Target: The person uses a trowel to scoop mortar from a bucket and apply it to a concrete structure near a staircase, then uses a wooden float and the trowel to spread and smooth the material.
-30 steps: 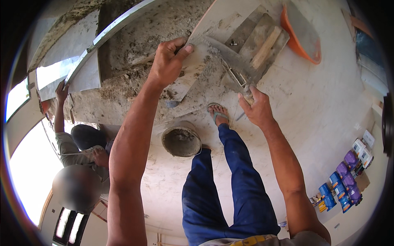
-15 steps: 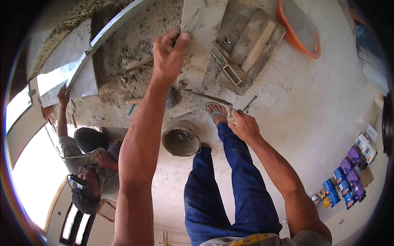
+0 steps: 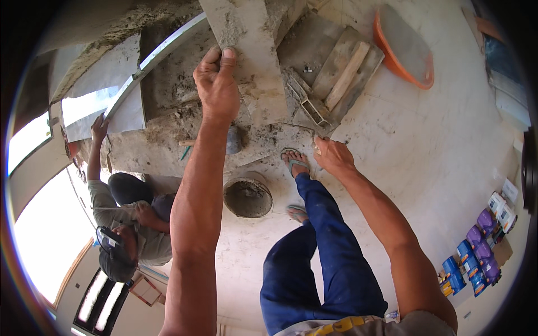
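Pinching the left edge of a flat, cement-smeared slab [image 3: 255,73] with my left hand [image 3: 217,84], head cam view, rough crumbly mortar [image 3: 174,67] beside it; can't tell if they touch. My right hand's [image 3: 334,155] curled tight round a trowel [image 3: 304,128], thin blade nearly edge-on. Round mortar-crusted bucket [image 3: 252,177] near my feet, smooth curved orange tub [image 3: 386,47] top right, gritty wooden block [image 3: 347,75] just left of it.

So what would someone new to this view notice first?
Probably the bright orange-rimmed tub at the upper right, vivid against the pale floor. Next, at upper centre, the left hand grips the edge of a grey-smeared slab. At the left, a co-worker reaches up to a long, shiny metal bar.
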Action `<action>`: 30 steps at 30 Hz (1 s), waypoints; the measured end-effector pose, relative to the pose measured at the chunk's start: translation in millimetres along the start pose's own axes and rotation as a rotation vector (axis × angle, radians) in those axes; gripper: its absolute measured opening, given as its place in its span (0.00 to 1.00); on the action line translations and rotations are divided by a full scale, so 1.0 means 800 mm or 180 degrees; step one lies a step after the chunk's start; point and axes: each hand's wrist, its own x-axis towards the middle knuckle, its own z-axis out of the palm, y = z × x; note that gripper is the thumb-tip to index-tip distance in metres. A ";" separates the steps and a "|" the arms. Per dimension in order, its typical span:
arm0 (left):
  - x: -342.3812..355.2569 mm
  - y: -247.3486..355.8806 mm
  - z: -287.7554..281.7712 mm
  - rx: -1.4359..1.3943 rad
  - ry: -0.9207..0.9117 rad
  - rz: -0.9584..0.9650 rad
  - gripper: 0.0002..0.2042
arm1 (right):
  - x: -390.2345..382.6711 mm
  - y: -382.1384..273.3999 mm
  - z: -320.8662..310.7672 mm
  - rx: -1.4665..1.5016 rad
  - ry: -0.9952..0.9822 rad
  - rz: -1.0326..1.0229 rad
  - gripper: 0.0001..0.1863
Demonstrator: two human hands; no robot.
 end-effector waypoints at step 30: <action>-0.642 0.243 0.117 -0.0160 0.0835 -0.3661 0.52 | -0.870 0.494 -0.022 0.1282 -0.0173 0.2760 0.12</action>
